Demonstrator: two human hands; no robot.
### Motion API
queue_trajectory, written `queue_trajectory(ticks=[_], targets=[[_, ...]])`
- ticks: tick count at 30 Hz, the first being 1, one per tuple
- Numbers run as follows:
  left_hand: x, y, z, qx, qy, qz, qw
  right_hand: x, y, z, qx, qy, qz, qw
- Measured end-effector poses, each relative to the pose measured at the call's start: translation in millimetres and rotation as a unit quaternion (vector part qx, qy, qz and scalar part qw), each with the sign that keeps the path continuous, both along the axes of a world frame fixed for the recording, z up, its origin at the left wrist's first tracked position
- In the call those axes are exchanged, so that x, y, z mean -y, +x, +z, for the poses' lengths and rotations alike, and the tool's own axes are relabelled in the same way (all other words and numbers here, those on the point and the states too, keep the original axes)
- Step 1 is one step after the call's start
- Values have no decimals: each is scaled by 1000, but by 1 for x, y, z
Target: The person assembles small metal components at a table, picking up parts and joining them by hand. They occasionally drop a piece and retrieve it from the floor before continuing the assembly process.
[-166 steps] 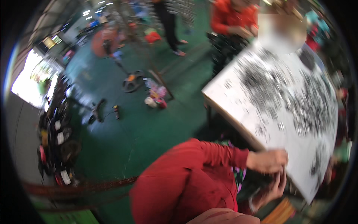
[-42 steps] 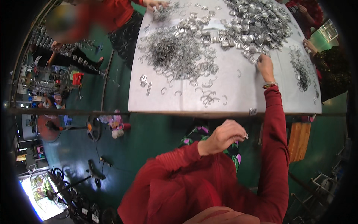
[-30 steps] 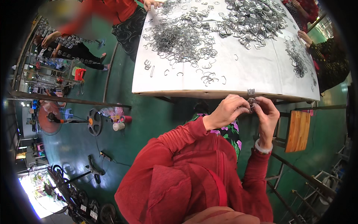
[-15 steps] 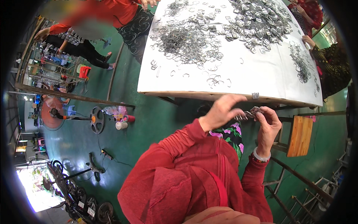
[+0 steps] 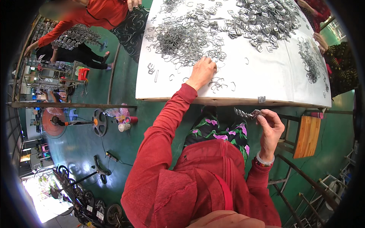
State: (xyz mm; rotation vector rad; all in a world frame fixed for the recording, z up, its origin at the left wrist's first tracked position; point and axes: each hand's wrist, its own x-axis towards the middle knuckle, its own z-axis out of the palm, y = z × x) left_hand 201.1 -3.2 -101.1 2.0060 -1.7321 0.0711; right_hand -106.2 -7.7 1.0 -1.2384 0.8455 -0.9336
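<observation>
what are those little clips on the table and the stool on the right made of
The clips look like bare bent metal wire: grey, thin, glinting. The row held in the right hand looks the same. The stool seat looks like orange-brown wood, with visible grain, on a dark, probably metal, frame.

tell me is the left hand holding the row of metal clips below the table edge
No, the right hand holds the row of metal clips; the left hand rests on the white table among loose clips.
</observation>
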Motion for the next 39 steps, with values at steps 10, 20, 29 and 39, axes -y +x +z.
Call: queue_trajectory(ticks=[10, 20, 29, 39], targets=[[-44, -79, 80, -513, 11, -23, 858, -10, -1, 3, 4, -3, 16, 1000], [-86, -178, 103, -299, -203, -146, 921, -37, -11, -12, 65, 7, 0, 998], [-82, -178, 92, -352, -203, -144, 902, -40, -7, -11, 57, -40, 19, 997], [-65, -158, 79, -449, -173, -183, 858, 131, 25, -45, -89, -96, -6, 991]])
